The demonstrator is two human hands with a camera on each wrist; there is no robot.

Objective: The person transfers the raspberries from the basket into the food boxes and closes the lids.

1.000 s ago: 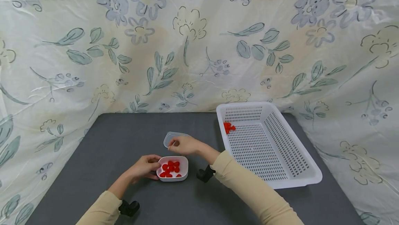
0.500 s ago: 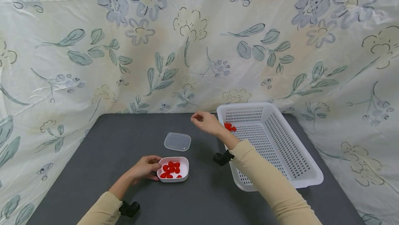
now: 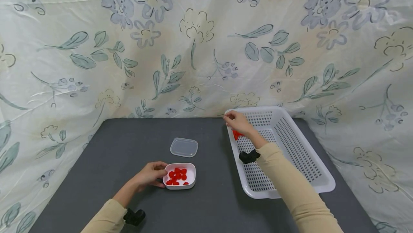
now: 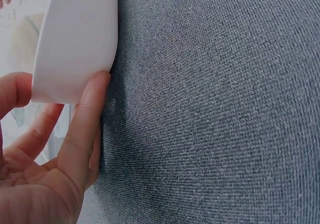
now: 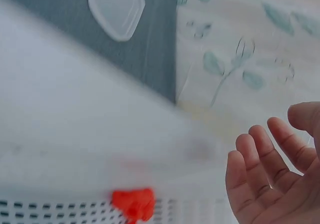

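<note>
My left hand (image 3: 150, 174) holds the left end of a small white plastic container (image 3: 179, 186), which stands on the table. In the left wrist view the thumb is at the rim of the container (image 4: 75, 39) and fingers lie along its side and base. Several small red pieces (image 3: 176, 176) lie inside it. My right hand (image 3: 239, 122) is over the far left corner of a white perforated basket (image 3: 290, 147). Its fingers (image 5: 260, 159) are loosely bent with nothing seen between them. Close by, a cluster of red pieces (image 5: 134, 204) lies in the basket, partly hidden by the hand in the head view.
Behind the white container lies a clear plastic lid (image 3: 184, 147), flat on the dark grey table (image 3: 206, 211). A floral cloth (image 3: 206, 46) hangs along the back and sides. The basket's raised wall borders the table's right part.
My right hand has moved from above the lid, rightward and away from me, to the basket's far left corner. The lid is now uncovered. My left hand stays on the container.
</note>
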